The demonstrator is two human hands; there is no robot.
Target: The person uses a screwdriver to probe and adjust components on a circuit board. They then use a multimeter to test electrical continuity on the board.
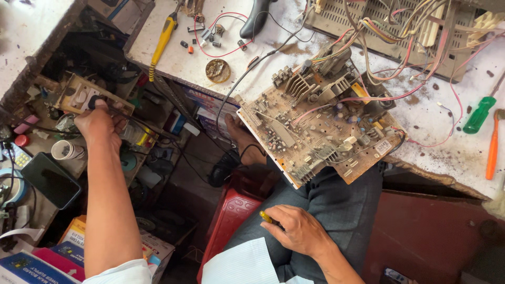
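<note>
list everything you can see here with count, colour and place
circuit board: 1, tan, bench edge over the lap
wires: many, pink and white, board to chassis
chassis: 1, beige, top right
screwdriver: 1, green, right
screwdriver: 1, orange, far right
screwdriver: 1, yellow, top centre
round tin: 1, brass, bench
stool: 1, red, under the person
phone: 1, dark, left shelf
left hand: reaching into the cluttered shelf
right hand: on the lap, holding a small yellow tool
</note>
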